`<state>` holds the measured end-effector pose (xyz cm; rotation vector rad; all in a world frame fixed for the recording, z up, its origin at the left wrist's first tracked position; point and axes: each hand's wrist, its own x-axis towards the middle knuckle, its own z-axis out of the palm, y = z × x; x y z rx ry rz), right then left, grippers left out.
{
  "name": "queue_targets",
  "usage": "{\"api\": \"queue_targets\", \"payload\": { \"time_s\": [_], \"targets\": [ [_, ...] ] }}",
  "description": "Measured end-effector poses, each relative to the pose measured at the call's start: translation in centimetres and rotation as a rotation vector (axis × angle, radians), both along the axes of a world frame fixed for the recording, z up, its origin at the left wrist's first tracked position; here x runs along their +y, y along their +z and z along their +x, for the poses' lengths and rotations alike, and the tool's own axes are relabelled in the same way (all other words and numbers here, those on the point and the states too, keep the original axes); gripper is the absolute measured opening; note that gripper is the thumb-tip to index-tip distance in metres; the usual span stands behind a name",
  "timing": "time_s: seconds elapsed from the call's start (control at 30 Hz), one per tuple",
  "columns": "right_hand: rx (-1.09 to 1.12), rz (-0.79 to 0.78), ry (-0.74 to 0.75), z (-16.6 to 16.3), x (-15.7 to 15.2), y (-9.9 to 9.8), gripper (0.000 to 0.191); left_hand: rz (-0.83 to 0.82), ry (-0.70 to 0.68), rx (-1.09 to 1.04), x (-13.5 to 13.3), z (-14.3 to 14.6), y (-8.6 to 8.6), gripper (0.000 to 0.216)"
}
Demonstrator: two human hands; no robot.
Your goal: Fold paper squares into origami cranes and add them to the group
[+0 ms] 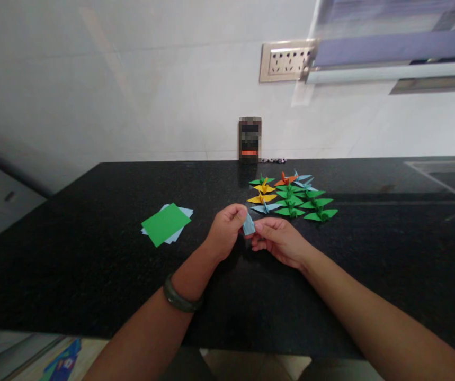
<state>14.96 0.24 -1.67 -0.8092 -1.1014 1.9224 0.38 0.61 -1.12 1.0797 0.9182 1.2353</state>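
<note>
A small folded piece of light blue paper (249, 224) is held up over the dark counter between both hands. My left hand (227, 226) pinches its upper left side with thumb and fingers. At its lower right edge my right hand (280, 238) grips it between thumb and forefinger, the other fingers curled beneath. Just beyond the hands stand rows of folded paper cranes (291, 202) in green, yellow, orange and light blue. To the left lies a small stack of square paper sheets (166, 224), green on top with light blue corners showing below.
A phone (250, 140), partly pixelated, leans upright against the wall, with a beaded strap (274, 160) beside it. A socket panel (286, 61) is on the wall above. The black counter (104, 286) has its front edge near my forearms.
</note>
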Motion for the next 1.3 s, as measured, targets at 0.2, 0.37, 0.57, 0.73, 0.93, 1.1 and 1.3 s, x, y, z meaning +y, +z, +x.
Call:
{"api": "queue_targets", "payload": {
  "time_s": [0.2, 0.37, 0.57, 0.73, 0.93, 1.1, 1.3],
  "targets": [
    [-0.153, 0.141, -0.068, -0.1, -0.1, 0.2, 0.021, 0.02, 0.003, -0.006, -0.1, 0.2, 0.0, 0.023],
    [-0.545, 0.534, -0.359, -0.2, -0.1, 0.4, 0.012, 0.076, 0.157, 0.12, -0.2, 0.6, 0.3, 0.023],
    [-0.921, 1.009, -0.728, 0.5, 0.2, 0.4, 0.016, 0.119, 0.239, 0.331, -0.7, 1.1, 0.5, 0.021],
    [-0.996, 1.222, -0.669, 0.8, 0.3, 0.3, 0.017, 0.183, 0.159, 0.385, -1.0, 1.4, 0.2, 0.021],
    [-1.024, 1.343, -0.594, 0.8, 0.3, 0.4, 0.018, 0.22, 0.106, 0.393, -0.9, 1.3, 0.1, 0.022],
    [-0.982, 1.371, -0.553, 0.9, 0.3, 0.7, 0.015, 0.215, 0.152, 0.412, -0.7, 1.0, 0.1, 0.014],
    [-0.8, 1.161, -0.574, 0.9, 0.4, 0.6, 0.004, 0.326, 0.101, 0.438, -0.2, 0.1, -0.1, 0.011]
  ]
}}
